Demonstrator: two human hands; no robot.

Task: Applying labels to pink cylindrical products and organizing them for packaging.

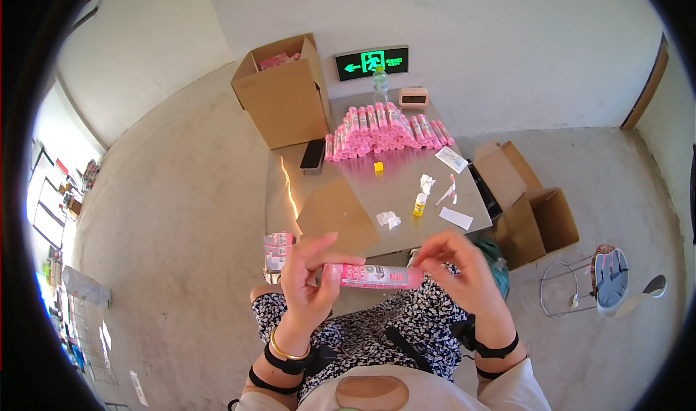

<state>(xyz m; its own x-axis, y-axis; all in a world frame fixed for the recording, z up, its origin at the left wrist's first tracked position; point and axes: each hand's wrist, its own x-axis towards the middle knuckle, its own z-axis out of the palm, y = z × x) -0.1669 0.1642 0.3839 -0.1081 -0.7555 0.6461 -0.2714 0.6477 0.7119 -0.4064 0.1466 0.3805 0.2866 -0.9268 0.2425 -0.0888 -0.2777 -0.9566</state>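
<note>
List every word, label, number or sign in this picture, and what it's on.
Wall sign: green arrow, running figure, lettering; words not quoted.
Held pink roll: printed label, too blurred to read.
Stacked pink rolls: print too small.
Yellow tube: print too small.

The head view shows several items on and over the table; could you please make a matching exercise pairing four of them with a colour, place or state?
1. Phone
2. Small cube
3. Plastic bottle
4. Nearest pink roll

A. Yellow
B. Held in the left hand
C. Black
D. Upright behind the roll pile

Pairs: 1-C, 2-A, 3-D, 4-B
</note>
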